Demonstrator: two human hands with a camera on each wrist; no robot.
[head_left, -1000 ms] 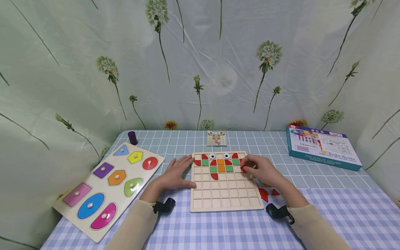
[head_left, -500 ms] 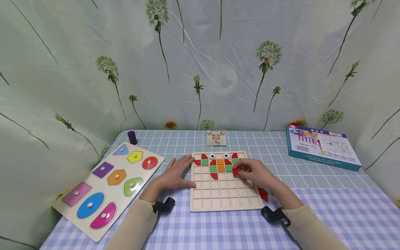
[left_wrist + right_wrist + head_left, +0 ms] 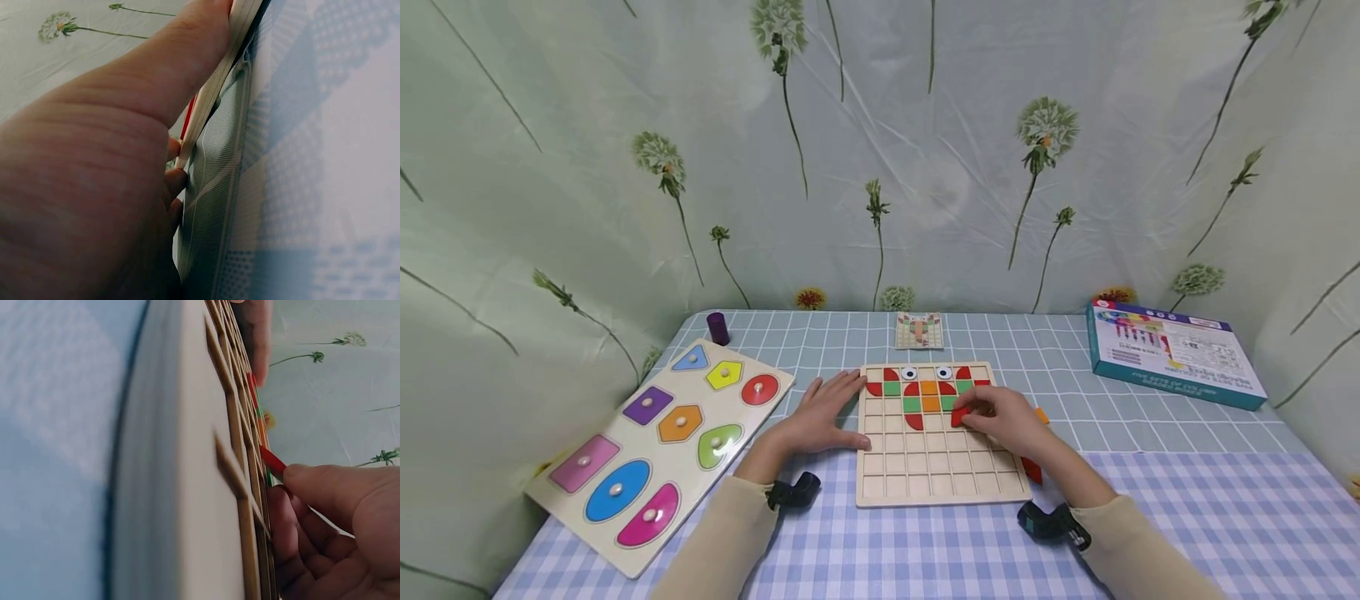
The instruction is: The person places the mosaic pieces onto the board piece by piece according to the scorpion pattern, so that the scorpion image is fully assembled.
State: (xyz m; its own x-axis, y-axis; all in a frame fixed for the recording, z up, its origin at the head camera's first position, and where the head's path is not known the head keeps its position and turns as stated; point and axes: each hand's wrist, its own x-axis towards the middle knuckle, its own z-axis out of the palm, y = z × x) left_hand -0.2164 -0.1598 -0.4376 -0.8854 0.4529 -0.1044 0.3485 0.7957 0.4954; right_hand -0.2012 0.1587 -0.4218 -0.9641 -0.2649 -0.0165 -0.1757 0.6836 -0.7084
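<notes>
A wooden grid board (image 3: 943, 487) lies in the middle of the table. Its upper rows hold green squares (image 3: 912, 405), orange squares (image 3: 931, 404), red-and-white tiles (image 3: 914, 422) and two eye tiles (image 3: 943, 373). Between thumb and fingers my right hand (image 3: 1011, 425) pinches a red tile (image 3: 958, 417), just below a green square. In the right wrist view this red tile (image 3: 272, 461) is tilted, one end at the grid; its full shape is hidden by the fingers. With fingers spread, my left hand (image 3: 822, 423) rests against the board's left edge.
Behind the board lies a small pattern card (image 3: 919, 332). A knob puzzle board (image 3: 685, 475) is at left, near a purple cylinder (image 3: 718, 328). A flat box (image 3: 1176, 354) lies at back right. Loose red pieces (image 3: 1032, 471) and an orange piece (image 3: 1042, 415) are partly behind the right arm.
My right hand has moved left over the board with the red tile, from its right edge to below the green square. The left hand has stayed in place.
</notes>
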